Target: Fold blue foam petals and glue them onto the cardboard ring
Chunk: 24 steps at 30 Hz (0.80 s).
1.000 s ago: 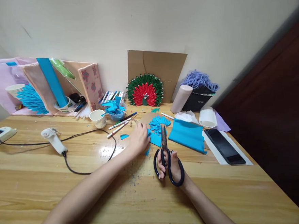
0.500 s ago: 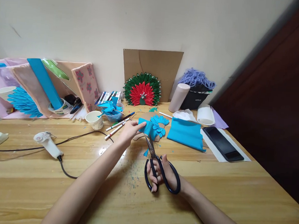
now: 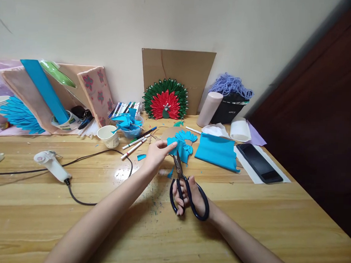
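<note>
Left hand [image 3: 156,154] fingers pinching blue paper piece [image 3: 177,148] — right hand [image 3: 192,197] fingers through scissors [image 3: 186,188], blades at its lower edge.

We count one pair of black-handled steel scissors [image 3: 186,188], one white glue gun [image 3: 51,164], one white paper cup [image 3: 108,136], one black phone [image 3: 259,162], one brown cardboard sheet [image 3: 180,65], two bare hands.

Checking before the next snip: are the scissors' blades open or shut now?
Shut, or nearly: the scissors in the right hand show one narrow blade line.
</note>
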### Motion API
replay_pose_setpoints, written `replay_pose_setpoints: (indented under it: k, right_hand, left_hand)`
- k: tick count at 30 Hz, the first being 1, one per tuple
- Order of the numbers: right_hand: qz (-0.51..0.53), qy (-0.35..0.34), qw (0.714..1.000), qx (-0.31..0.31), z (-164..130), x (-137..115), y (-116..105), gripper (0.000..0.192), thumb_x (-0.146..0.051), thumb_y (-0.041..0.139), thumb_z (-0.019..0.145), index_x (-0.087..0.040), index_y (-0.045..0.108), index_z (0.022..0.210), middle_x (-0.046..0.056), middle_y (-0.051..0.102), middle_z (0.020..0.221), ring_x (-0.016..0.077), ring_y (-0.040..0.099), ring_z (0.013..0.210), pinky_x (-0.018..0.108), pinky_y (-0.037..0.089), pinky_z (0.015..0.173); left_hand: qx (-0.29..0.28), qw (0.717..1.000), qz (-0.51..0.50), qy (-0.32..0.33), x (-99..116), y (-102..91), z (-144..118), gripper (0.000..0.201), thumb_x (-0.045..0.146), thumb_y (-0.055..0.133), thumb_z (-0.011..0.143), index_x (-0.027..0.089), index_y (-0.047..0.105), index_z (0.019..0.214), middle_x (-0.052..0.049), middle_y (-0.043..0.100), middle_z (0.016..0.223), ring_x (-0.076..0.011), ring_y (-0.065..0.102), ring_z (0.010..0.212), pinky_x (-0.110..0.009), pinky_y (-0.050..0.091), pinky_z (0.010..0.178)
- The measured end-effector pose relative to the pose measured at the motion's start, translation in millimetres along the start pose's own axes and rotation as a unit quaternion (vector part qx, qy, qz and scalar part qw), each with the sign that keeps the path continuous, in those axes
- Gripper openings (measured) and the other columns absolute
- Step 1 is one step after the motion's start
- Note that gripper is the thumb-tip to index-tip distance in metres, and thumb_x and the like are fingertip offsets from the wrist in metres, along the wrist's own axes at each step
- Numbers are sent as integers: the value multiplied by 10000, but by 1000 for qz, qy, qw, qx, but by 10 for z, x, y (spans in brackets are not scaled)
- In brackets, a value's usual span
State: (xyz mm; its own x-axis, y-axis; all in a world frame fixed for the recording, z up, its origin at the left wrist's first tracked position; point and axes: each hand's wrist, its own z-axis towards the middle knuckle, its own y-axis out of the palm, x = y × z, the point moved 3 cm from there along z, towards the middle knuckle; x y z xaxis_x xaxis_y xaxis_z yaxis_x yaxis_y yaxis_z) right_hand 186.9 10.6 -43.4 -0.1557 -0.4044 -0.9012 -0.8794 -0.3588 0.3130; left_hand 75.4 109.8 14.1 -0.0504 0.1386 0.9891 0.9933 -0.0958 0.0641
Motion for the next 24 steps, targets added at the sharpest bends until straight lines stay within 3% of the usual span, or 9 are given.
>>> replay_pose_setpoints:
  k: [4,15,24]
  right_hand:
    - [12,-9,1000,7,13,-5,-26,776,-889,270,568,-161,478,738,-57,452,450,105,517,355,229,449,398]
    - [21,-4,1000,3,12,-11,-46,769,-896,288,543,-170,468,722,-73,419,419,102,487,331,240,446,390]
    - [19,-4,1000,-9,17,-13,-58,769,-900,278,541,-175,460,721,-75,412,419,102,488,330,238,446,388]
  left_hand:
    - [-1,1000,13,-1,-39,15,13,380,465,746,547,126,581,592,36,487,546,-79,423,538,-211,336,544]
    - [-60,990,-68,-104,-44,15,9,342,390,789,527,112,644,662,-23,617,679,-89,544,637,-238,434,724]
    - [-58,990,-65,-109,-14,29,-18,367,389,800,500,105,669,692,-44,643,711,-98,560,643,-241,440,721]
